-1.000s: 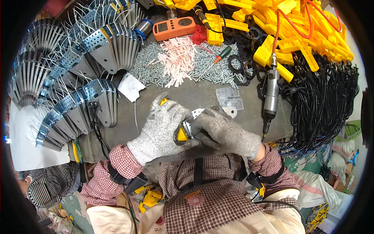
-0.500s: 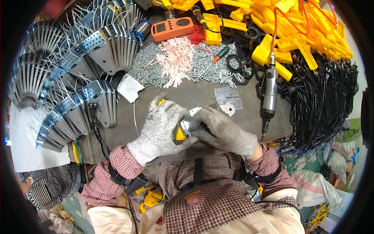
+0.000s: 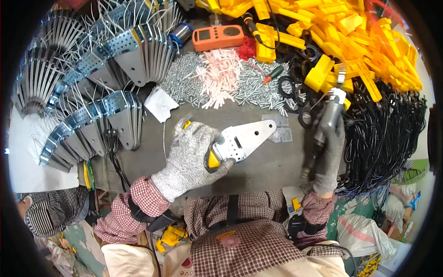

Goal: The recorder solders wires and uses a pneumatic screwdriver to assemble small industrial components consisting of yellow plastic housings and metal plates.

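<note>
A metal plate (image 3: 249, 136) juts rightward from the left hand (image 3: 190, 148) holding it (right hand (image 3: 333, 150) grasps a silver driver (image 3: 329, 116)).

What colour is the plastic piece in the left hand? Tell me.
Yellow: the plastic piece in the left hand, head view.

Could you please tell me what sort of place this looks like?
Probably an assembly workshop or small factory: the bench holds heaped screws, a big pile of yellow parts and rows of similar metal brackets.

Power tool (image 3: 330, 113) left of cables (image 3: 384, 138)
</note>
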